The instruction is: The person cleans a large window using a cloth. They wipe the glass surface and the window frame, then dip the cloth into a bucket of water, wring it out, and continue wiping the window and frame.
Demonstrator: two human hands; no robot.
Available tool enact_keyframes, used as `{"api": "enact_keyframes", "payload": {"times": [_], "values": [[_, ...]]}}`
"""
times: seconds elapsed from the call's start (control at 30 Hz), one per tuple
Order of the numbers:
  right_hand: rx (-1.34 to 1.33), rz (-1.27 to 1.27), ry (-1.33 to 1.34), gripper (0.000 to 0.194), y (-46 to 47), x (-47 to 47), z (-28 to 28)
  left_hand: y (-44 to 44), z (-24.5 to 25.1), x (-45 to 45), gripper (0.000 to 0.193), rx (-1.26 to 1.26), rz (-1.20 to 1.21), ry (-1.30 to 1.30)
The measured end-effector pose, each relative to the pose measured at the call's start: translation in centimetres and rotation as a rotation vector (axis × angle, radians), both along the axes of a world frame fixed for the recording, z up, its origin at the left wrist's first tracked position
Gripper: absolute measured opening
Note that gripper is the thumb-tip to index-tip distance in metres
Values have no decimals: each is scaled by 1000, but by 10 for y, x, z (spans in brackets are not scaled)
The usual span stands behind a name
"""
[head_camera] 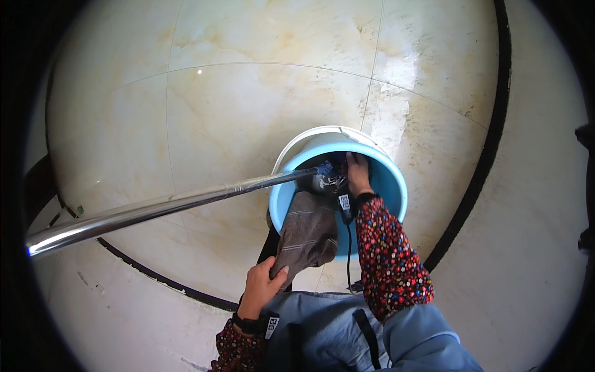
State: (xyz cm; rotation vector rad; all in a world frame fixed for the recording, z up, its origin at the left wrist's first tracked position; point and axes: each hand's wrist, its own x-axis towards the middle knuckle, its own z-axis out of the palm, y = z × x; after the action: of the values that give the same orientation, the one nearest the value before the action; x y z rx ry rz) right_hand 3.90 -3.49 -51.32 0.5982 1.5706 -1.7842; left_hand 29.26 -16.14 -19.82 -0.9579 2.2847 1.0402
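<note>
A light blue plastic bucket (pixel 274 204) with a white handle stands on the floor before me. My left hand (pixel 262 283) grips the lower corner of a grey-brown striped cloth (pixel 309 228), whose upper end hangs into the bucket. My right hand (pixel 358 174) reaches inside the bucket near its far wall, its fingertips partly hidden among dark material. Beside it, the blue joint (pixel 327 169) of a metal pole (pixel 186 204) rests in the bucket. Whether my right hand holds anything there cannot be told.
Glossy marble-patterned floor tiles (pixel 260 102) surround the bucket, with worn patches to its upper right. A black skirting strip (pixel 488 153) borders a pale wall (pixel 534 186) on the right. The long pole slants out to the left edge of view. A black cable (pixel 349 255) hangs by my right sleeve.
</note>
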Motion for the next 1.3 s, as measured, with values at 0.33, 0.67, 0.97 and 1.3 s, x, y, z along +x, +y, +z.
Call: {"api": "enact_keyframes", "payload": {"times": [0.33, 0.67, 0.97, 1.3], "values": [[-752, -380, -157, 16, 73, 99, 184, 1, 13, 6, 38, 56, 41, -34], [-553, -433, 0, 53, 49, 78, 171, 4, 31, 33, 40, 63, 73, -85], [246, 750, 833, 29, -69, 98, 58, -2, 81, 35, 31, 132, 117, -196], [773, 1821, 1067, 35, -94, 95, -7, -17, 80, 35, 31, 128, 192, -220]]}}
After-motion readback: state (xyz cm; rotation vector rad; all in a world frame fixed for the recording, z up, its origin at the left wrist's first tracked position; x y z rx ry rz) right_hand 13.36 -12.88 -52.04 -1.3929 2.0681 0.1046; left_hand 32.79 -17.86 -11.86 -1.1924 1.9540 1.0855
